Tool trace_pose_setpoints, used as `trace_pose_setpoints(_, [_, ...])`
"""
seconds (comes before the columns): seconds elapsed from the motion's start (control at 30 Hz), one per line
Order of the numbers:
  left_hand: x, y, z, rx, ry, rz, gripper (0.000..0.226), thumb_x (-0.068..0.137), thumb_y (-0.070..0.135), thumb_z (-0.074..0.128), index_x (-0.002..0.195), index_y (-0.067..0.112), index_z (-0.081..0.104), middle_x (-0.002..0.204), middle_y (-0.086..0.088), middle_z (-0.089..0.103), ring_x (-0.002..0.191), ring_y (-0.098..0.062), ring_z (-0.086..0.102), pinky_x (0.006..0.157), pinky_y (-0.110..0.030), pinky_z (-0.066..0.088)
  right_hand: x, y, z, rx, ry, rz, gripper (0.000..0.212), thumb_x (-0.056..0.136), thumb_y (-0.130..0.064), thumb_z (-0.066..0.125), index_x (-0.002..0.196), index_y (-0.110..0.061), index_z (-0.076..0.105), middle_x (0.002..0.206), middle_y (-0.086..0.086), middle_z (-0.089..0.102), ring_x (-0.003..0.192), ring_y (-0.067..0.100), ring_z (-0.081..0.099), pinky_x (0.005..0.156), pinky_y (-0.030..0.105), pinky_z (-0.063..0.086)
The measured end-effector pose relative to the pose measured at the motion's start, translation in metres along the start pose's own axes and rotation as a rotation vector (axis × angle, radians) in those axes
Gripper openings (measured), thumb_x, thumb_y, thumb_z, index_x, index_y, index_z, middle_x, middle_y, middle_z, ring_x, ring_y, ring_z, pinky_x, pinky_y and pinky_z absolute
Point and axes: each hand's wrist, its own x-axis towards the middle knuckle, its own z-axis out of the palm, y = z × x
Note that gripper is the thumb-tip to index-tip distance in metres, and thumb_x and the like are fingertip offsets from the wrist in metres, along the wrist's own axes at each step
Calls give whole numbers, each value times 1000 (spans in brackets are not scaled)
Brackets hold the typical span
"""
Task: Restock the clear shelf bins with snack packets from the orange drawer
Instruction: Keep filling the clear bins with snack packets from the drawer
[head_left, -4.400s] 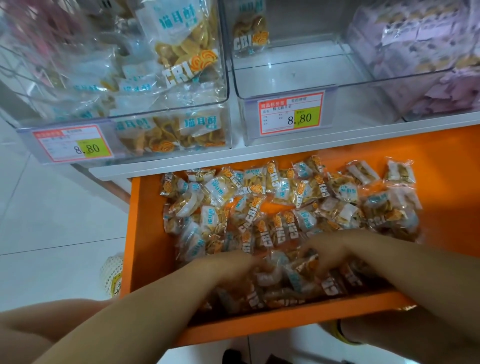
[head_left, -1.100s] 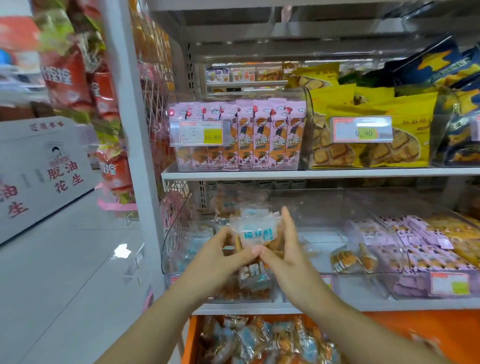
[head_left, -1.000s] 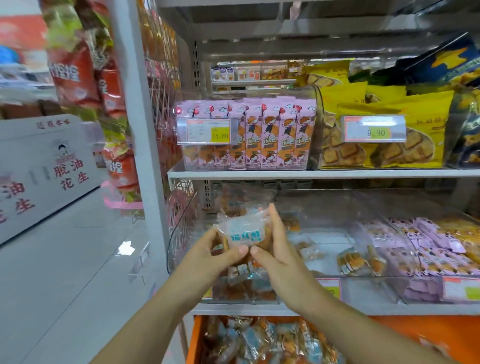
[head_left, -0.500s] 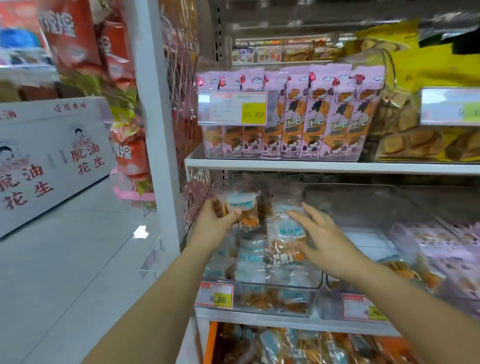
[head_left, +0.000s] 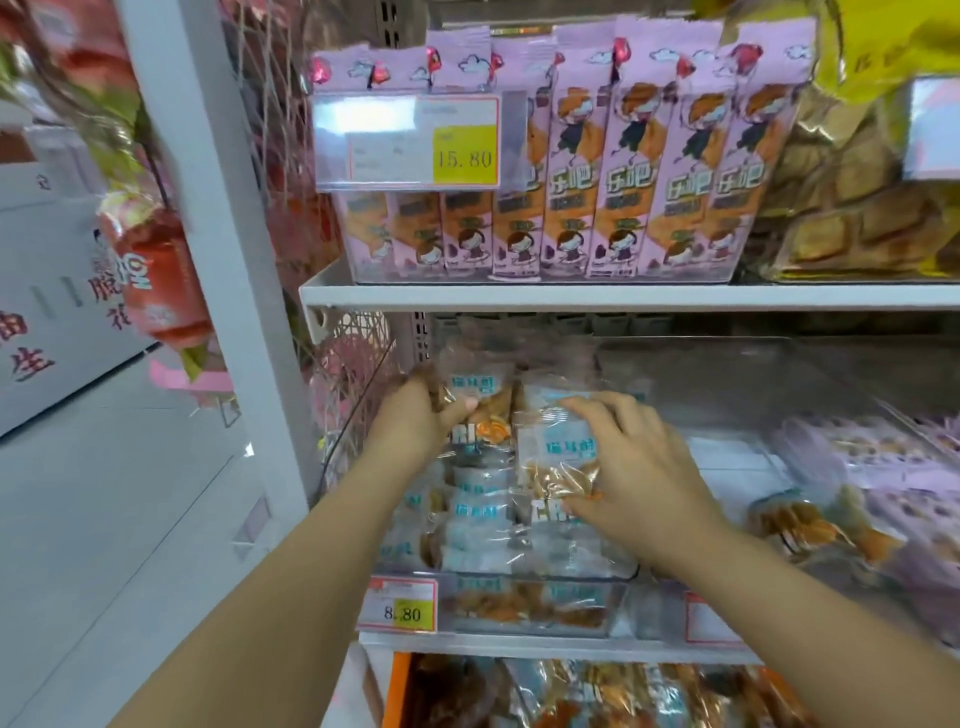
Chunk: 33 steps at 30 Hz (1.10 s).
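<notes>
We stand in a shop aisle before white metal shelving (head_left: 571, 297), with pale floor tiles in the left of the frame and red hanging bags (head_left: 156, 280) in the upper left. On the upper shelf, tall pink snack packets (head_left: 623, 182) stand upright in a row behind a price label reading 15.80 (head_left: 410, 140), and yellow biscuit bags (head_left: 857, 218) sit at the upper right.

In the middle of the frame a clear plastic shelf bin (head_left: 618, 597) is heaped with packets and carries a price label reading 8.80 (head_left: 402, 605). Our left hand (head_left: 415, 426) pinches a clear snack packet with blue lettering (head_left: 483, 395) between thumb and fingers, above the left rear of the heap. Our right hand (head_left: 639, 467) grasps a second clear snack packet (head_left: 556, 457), fingers over its top edge and thumb under its lower edge, and the packet rests against the heap. Right of this bin, a neighbouring clear bin (head_left: 737, 457) holds purple packets (head_left: 883, 467).

At the bottom edge the orange drawer (head_left: 396, 691) stands pulled out, with more clear packets (head_left: 597, 696) lying in it.
</notes>
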Motion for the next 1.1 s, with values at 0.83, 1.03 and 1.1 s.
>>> trace_pose_setpoints(0.83, [-19,-9,23,226,36,204,92,88,9,64,150,43,5,151,-12,15,102,-28,58,79,-37,53,-7,-10,0,-197,26,-180,42,72,-22,78,110,-35,67,113,2,53,100,25,57,91,42,35])
trace_pose_setpoints(1.03, [-43,-5,12,321,199,265,77,90,22,63,149,33,15,145,-11,22,74,-22,56,59,-31,50,-31,13,-5,-63,185,-147,34,72,-39,74,105,-31,68,112,-1,59,97,21,58,90,37,38])
trace_pose_setpoints(1.1, [-59,0,14,285,254,321,68,91,24,61,148,29,25,140,-4,28,70,-18,53,56,-31,48,-41,36,-14,-5,243,-22,29,84,-42,62,109,-29,67,114,-1,58,101,21,55,88,38,40])
